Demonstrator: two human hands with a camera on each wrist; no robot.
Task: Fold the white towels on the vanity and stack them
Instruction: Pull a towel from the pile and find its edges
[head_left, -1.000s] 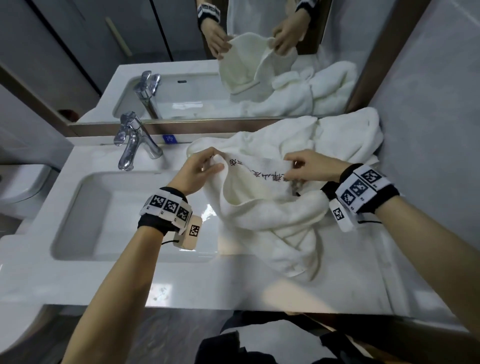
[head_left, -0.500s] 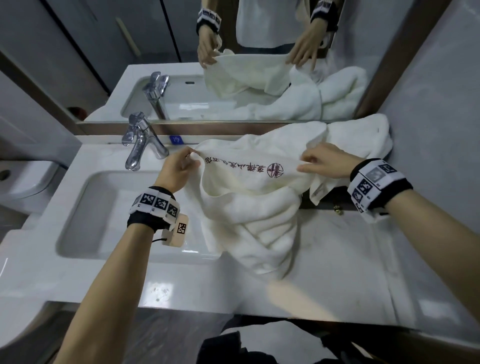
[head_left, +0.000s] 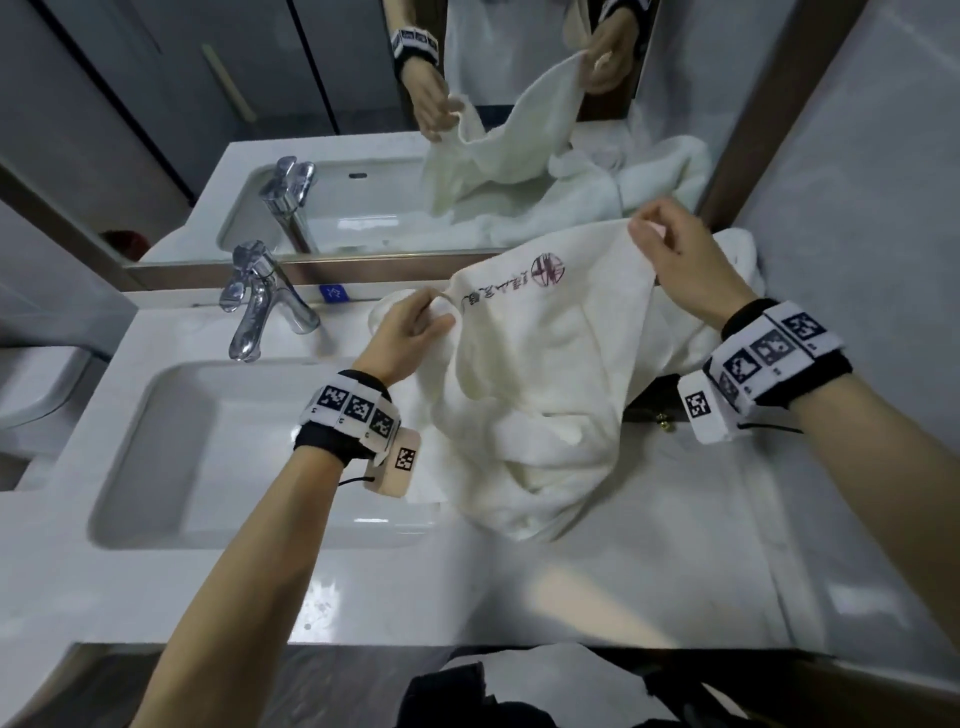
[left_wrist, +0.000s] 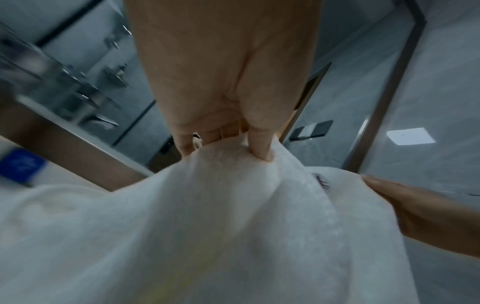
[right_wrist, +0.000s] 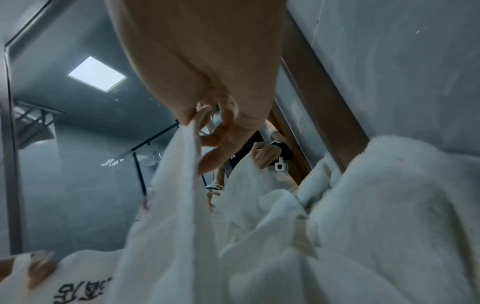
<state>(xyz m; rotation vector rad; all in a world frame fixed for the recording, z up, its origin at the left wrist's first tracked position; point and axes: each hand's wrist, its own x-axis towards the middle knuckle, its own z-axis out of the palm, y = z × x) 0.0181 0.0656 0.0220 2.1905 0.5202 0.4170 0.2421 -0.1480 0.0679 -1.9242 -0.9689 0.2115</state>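
A white towel (head_left: 540, 374) with dark embroidered lettering and a round emblem hangs between both hands over the vanity top. My left hand (head_left: 415, 327) pinches its left top edge beside the sink; in the left wrist view the left hand (left_wrist: 233, 144) has its thumb pressed into the cloth (left_wrist: 207, 226). My right hand (head_left: 675, 249) is raised higher near the mirror and pinches the right top corner, as the right hand (right_wrist: 200, 121) grips the thin towel edge (right_wrist: 182, 185) in the right wrist view. The towel's lower part rests crumpled on the counter. More white towels (head_left: 737, 265) lie heaped behind it.
A white sink basin (head_left: 218, 457) with a chrome faucet (head_left: 254, 306) lies on the left. The mirror (head_left: 363, 130) runs along the back, a grey wall (head_left: 857, 260) closes the right side. Bare white counter (head_left: 623, 587) stretches along the front. A dark object (head_left: 654, 400) sits under the towels.
Both hands have spread the towel's top edge apart and lifted it; the right hand rose toward the mirror, so the lettered edge now slopes up to the right.
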